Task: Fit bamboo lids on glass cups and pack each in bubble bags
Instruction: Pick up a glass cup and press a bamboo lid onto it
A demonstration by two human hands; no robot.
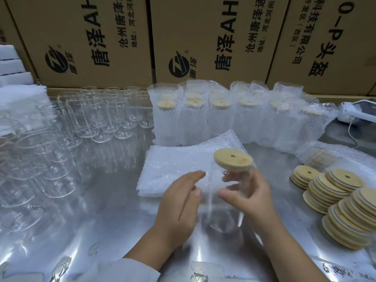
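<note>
Two hands meet at one cup [223,218]. The right hand [252,198] grips its glass wall, with the thumb on the near side and the fingers curled round the far side. The left hand [179,202], fingers straight and holding nothing, is just left of the cup; blur hides whether it touches. A lid [233,160] sits slightly tilted on the cup's mouth. Just behind the cup lie flat bags [179,165], and beyond them a row of packed cups [223,121]. Lid stacks [341,202] crowd the right, running off the frame edge. Left of the cup, shiny table [114,210] stretches to the bare cups [95,117]. Cartons [203,37] wall the back. The cup's base is hard to make out against the reflections.
</note>
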